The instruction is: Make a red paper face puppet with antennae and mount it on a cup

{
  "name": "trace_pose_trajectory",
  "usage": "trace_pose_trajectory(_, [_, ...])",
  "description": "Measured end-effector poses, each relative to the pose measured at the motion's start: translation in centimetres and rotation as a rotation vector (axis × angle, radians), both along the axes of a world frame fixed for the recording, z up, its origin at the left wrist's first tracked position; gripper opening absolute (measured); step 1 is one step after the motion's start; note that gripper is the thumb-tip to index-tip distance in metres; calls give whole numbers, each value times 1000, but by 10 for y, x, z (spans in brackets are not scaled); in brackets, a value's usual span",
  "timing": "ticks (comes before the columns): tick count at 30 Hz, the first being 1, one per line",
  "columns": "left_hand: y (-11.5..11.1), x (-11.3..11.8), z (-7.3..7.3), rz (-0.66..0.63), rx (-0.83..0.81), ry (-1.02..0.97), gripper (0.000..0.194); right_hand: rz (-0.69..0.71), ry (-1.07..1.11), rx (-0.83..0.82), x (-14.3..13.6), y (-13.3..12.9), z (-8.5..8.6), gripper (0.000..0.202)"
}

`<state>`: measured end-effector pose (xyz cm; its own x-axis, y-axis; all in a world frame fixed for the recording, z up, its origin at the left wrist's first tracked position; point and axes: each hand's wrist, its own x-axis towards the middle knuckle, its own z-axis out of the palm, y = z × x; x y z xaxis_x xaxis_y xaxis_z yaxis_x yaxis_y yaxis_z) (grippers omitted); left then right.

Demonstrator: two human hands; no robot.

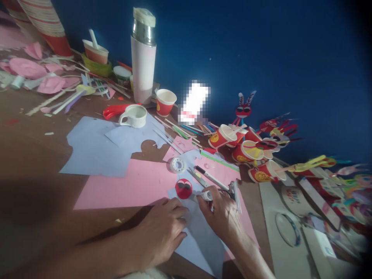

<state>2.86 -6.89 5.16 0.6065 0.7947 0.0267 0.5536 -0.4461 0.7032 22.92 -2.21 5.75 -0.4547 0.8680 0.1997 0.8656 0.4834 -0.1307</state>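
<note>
My right hand (pixel 222 213) is closed around a small white tube (pixel 207 195), its narrow tip pointing left toward a red paper disc. That red disc (pixel 183 188), with dark eye shapes on it, lies on blue and pink paper just beyond my hands. My left hand (pixel 164 228) hovers or rests over the edge of the blue sheet (pixel 200 242), fingers loosely curled and apart, with nothing visible in them. Scissors (pixel 197 177), a black-capped pen (pixel 207 174) and a white tape roll (pixel 177 165) lie just past the disc.
A white mug (pixel 133 116), a red paper cup (pixel 166 102) and a tall flask (pixel 143 58) stand at the back. Red cups with craft figures (pixel 251 151) line the right side. Pink scraps (pixel 27 68) and sticks clutter the left, and a phone (pixel 319 203) lies right.
</note>
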Motion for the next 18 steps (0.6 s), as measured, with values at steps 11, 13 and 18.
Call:
trace_pose_trajectory(11, [0, 0, -1, -10, 16, 12, 13, 12, 19, 44, 9, -2, 1, 24])
trace_pose_trajectory(13, [0, 1, -1, -6, 15, 10, 13, 15, 21, 45, 9, -3, 0, 23])
trace_pose_trajectory(18, [1, 2, -2, -1, 21, -5, 13, 43, 12, 60, 5, -2, -5, 18])
